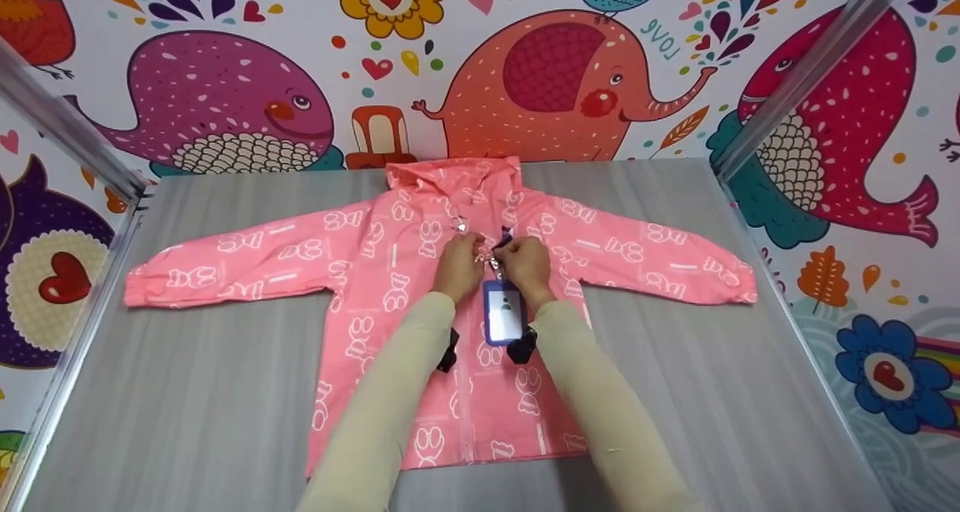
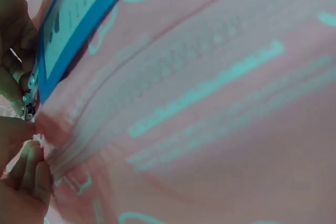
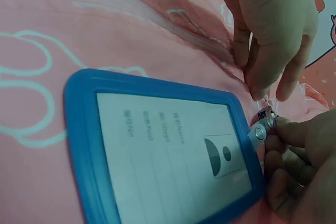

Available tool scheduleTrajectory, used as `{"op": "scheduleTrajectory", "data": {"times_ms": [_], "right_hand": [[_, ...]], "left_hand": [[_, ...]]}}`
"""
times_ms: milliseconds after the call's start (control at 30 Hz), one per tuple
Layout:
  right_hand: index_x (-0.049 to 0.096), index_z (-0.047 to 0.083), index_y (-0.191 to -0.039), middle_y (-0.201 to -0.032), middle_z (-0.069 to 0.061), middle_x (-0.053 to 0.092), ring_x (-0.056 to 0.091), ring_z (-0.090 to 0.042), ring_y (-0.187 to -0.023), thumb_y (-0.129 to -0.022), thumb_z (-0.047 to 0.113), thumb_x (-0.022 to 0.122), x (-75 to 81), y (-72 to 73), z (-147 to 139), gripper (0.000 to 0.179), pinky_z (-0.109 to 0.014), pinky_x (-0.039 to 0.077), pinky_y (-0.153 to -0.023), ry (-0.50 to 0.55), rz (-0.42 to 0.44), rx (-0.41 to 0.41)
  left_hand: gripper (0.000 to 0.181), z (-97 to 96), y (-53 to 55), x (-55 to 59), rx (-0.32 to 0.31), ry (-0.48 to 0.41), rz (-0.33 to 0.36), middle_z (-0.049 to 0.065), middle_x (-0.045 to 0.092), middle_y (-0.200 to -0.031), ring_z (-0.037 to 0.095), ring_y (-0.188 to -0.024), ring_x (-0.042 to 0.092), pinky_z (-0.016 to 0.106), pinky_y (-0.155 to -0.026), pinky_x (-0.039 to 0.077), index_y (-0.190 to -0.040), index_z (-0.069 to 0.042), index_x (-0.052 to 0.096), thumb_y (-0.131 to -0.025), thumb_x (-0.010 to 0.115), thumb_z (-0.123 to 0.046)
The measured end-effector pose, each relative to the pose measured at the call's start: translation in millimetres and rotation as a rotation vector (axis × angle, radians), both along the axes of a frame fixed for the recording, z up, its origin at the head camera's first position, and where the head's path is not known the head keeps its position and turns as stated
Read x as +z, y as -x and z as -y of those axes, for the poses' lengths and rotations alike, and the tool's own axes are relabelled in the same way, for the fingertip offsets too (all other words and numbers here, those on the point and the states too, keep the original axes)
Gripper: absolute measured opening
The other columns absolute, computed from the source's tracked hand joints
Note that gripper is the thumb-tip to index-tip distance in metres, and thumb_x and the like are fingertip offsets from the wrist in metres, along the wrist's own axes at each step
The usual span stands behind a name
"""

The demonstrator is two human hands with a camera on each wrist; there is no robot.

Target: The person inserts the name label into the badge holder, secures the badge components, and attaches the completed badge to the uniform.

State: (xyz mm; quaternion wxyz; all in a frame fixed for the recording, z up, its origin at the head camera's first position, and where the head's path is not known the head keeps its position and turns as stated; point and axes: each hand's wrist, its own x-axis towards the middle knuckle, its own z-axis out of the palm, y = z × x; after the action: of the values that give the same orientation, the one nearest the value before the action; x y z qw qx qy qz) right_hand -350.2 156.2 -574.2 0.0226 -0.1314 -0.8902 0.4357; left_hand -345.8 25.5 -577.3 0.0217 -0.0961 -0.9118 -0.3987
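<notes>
A pink jacket with white outline prints lies spread out, front up, sleeves out to both sides. My left hand pinches the jacket fabric beside the front zipper, at chest height. Close on its right, my right hand holds the metal clip of a badge holder between thumb and fingers. The blue-framed badge holder hangs from this clip over the jacket front, its white card facing up. In the right wrist view, the left fingertips are right by the clip.
The jacket lies on a grey wood-grain table. Behind stands a wall panel printed with cartoon animals, with metal posts at the corners. A shiny piece shows on the jacket's upper front. Dark wrist straps sit under both sleeves.
</notes>
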Motion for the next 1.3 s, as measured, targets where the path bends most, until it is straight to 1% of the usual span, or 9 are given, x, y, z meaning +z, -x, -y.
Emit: {"op": "scheduleTrajectory", "data": {"times_ms": [100, 333, 500, 667, 733, 833, 1067, 1200, 1300], "right_hand": [[0.072, 0.005, -0.07, -0.06, 0.001, 0.061, 0.052, -0.015, -0.056, -0.085, 0.012, 0.071, 0.9, -0.5, 2.3, 0.017, -0.024, 0.04, -0.052, -0.051, -0.002, 0.021], [0.07, 0.003, -0.072, -0.076, -0.014, 0.072, 0.066, -0.032, -0.074, -0.086, 0.007, 0.061, 3.9, -0.2, 6.6, 0.018, -0.041, 0.053, -0.068, -0.175, -0.019, 0.09], [0.068, 0.003, -0.07, -0.079, -0.017, 0.073, 0.068, -0.035, -0.076, -0.086, 0.01, 0.065, 5.6, 0.1, 7.9, 0.017, -0.046, 0.055, -0.071, -0.214, 0.023, 0.047], [0.068, 0.002, -0.078, -0.088, -0.021, 0.074, 0.07, -0.038, -0.082, -0.088, 0.016, 0.065, 7.7, 0.8, 10.2, 0.017, -0.05, 0.057, -0.075, -0.272, 0.092, 0.0], [0.068, 0.002, -0.08, -0.089, -0.022, 0.074, 0.071, -0.039, -0.084, -0.088, 0.016, 0.064, 7.4, 0.4, 11.6, 0.017, -0.051, 0.057, -0.075, -0.301, 0.084, 0.007], [0.069, 0.002, -0.077, -0.086, -0.021, 0.074, 0.071, -0.041, -0.083, -0.088, 0.013, 0.063, 4.3, -0.4, 13.5, 0.017, -0.053, 0.057, -0.073, -0.337, 0.018, 0.039], [0.072, 0.005, -0.075, -0.081, -0.016, 0.074, 0.07, -0.037, -0.079, -0.089, 0.008, 0.063, -5.6, -0.3, 12.2, 0.017, -0.051, 0.056, -0.072, -0.314, -0.103, 0.086], [0.073, 0.005, -0.08, -0.082, -0.014, 0.074, 0.07, -0.035, -0.08, -0.09, 0.01, 0.065, -6.4, 0.9, 9.6, 0.014, -0.049, 0.055, -0.074, -0.273, -0.102, 0.101], [0.072, 0.006, -0.078, -0.079, -0.012, 0.073, 0.069, -0.032, -0.078, -0.09, 0.014, 0.067, -6.5, 0.8, 8.5, 0.016, -0.048, 0.054, -0.073, -0.252, -0.074, 0.082]], "left_hand": [[0.031, 0.2, -0.9, -1.3, -0.026, 0.044, -0.041, 0.023, 0.062, -0.105, 0.04, -0.1, 0.059, 0.049, -0.094, 0.048, -0.114, 0.0, 0.068, -0.084, 0.065, 0.004], [0.025, 0.9, -0.9, -4.4, -0.033, 0.056, -0.095, 0.024, 0.057, -0.105, 0.041, -0.099, 0.056, 0.049, -0.092, 0.047, -0.107, -0.001, 0.071, -0.083, 0.065, 0.003], [0.026, 0.7, -0.7, -5.6, -0.04, 0.041, -0.083, 0.024, 0.055, -0.107, 0.041, -0.1, 0.056, 0.05, -0.093, 0.048, -0.108, 0.0, 0.07, -0.083, 0.063, 0.004], [0.024, 0.3, -0.2, -5.0, -0.056, 0.016, -0.076, 0.026, 0.054, -0.107, 0.043, -0.1, 0.055, 0.052, -0.094, 0.047, -0.108, 0.001, 0.069, -0.085, 0.062, 0.003], [0.024, 0.7, 0.1, -5.1, -0.058, 0.012, -0.083, 0.026, 0.054, -0.107, 0.043, -0.099, 0.055, 0.052, -0.094, 0.046, -0.108, 0.001, 0.069, -0.086, 0.062, 0.004], [0.023, 1.3, 0.8, -5.2, -0.054, 0.014, -0.092, 0.026, 0.053, -0.106, 0.043, -0.099, 0.056, 0.051, -0.094, 0.047, -0.107, 0.002, 0.068, -0.085, 0.062, 0.004], [0.025, 1.6, 2.8, -2.2, -0.07, 0.018, -0.019, 0.025, 0.052, -0.11, 0.042, -0.101, 0.056, 0.05, -0.094, 0.047, -0.111, 0.001, 0.068, -0.087, 0.06, 0.004], [0.027, 1.0, 4.1, 1.6, -0.079, 0.031, 0.028, 0.024, 0.051, -0.111, 0.04, -0.1, 0.057, 0.047, -0.094, 0.049, -0.11, 0.001, 0.068, -0.085, 0.06, 0.006], [0.025, -0.3, 5.3, 3.5, -0.077, 0.055, 0.054, 0.024, 0.051, -0.112, 0.039, -0.101, 0.058, 0.046, -0.095, 0.049, -0.11, 0.001, 0.066, -0.086, 0.06, 0.005]]}}
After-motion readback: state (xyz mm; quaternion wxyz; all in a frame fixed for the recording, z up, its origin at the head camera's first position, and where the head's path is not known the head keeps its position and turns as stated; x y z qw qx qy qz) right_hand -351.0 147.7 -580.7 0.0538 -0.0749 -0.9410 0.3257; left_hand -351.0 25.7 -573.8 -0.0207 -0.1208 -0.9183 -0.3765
